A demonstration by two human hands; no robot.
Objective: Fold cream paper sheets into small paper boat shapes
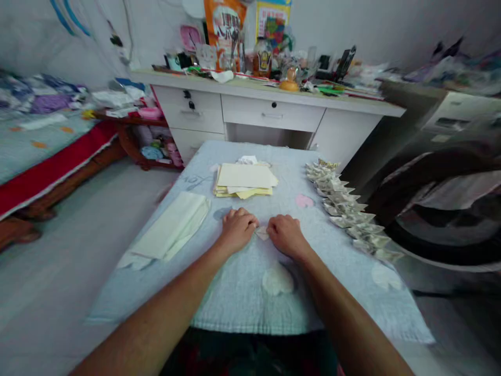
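Between my hands, over the middle of the blue cloth, is a small folded piece of paper point(262, 233). My left hand point(238, 228) grips its left side with curled fingers, and my right hand point(285, 233) pinches the right side. Much of the paper is hidden by my fingers. Just beyond them lies a stack of cream and yellow paper sheets point(245, 177). To the left is a pile of larger pale folded sheets point(168, 225). A row of folded paper boats point(348, 209) runs along the right side of the cloth.
A blue patterned cloth point(242, 303) covers the table. Behind it stands a white desk point(270, 112) crowded with jars, a pink clock point(190, 37) and an orange bag point(224, 28). A washing machine point(450, 172) is close on the right, a bed point(50, 136) on the left.
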